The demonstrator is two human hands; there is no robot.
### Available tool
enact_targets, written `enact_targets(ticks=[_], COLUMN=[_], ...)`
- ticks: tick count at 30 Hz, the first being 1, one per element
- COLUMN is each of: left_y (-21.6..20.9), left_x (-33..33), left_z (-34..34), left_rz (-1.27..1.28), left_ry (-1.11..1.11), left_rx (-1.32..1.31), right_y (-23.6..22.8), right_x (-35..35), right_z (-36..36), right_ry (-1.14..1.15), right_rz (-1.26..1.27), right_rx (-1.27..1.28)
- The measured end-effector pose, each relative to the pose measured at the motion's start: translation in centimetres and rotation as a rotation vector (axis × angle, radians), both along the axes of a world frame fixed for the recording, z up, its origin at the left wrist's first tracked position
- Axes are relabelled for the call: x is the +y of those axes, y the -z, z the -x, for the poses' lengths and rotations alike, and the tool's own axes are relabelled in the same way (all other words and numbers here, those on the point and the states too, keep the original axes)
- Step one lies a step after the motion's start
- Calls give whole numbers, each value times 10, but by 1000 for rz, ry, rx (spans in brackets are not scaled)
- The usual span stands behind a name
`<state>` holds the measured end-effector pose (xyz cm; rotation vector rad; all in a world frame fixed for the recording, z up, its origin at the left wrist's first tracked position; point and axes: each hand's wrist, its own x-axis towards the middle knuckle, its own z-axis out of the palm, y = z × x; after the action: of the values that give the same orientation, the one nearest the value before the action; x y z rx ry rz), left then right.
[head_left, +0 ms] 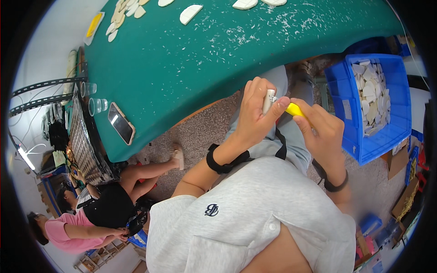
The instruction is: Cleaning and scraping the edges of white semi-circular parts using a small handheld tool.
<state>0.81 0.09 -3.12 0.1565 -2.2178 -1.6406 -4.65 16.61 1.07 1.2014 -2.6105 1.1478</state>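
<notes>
In front of my body, beyond the table's near edge, both hands are raised close together. My left hand [257, 104] is closed around a small off-white piece [267, 102], seen nearly edge-on, with pale shavings on it by the thumb. Closed on a tool with a yellow handle [294, 110] is my right hand [323, 129]. The handle points toward the left thumb, and the tool's working tip is hidden or too small to make out. Several white half-round pieces [191, 14] lie on the green-covered table [182, 86].
Pale shavings [239, 38] are scattered over the cloth. A phone [121, 123] and clear plastic cups [97, 106] stand near the left corner. To my right, a blue bin [359, 145] holds many off-white pieces. Another person in pink [68, 232] sits at lower left.
</notes>
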Motion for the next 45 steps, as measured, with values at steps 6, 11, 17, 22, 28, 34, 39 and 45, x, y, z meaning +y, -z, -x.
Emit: enact_targets(ticks=[6, 11, 17, 22, 28, 34, 39, 45], left_y=[-2, -1, 2, 2, 0, 1, 3, -1], left_x=[0, 0, 2, 3, 0, -2, -2, -2], left_z=[1, 0, 0, 2, 2, 2, 2, 1], left_rz=[37, 37, 41, -34, 12, 150, 162, -231], left_ry=[10, 18, 25, 5, 12, -7, -10, 75], left_rx=[2, 2, -17, 7, -5, 37, 0, -67], right_y=[-2, -1, 0, 3, 0, -3, 2, 9], right_x=[1, 2, 0, 4, 3, 4, 1, 2], right_z=[2, 1, -3, -2, 0, 0, -3, 4], right_ry=[-22, -26, 40, 68, -9, -14, 68, 223], right_rz=[-13, -6, -72, -11, -11, -51, -71, 150], right_rx=[2, 1, 95, 31, 13, 62, 101, -113])
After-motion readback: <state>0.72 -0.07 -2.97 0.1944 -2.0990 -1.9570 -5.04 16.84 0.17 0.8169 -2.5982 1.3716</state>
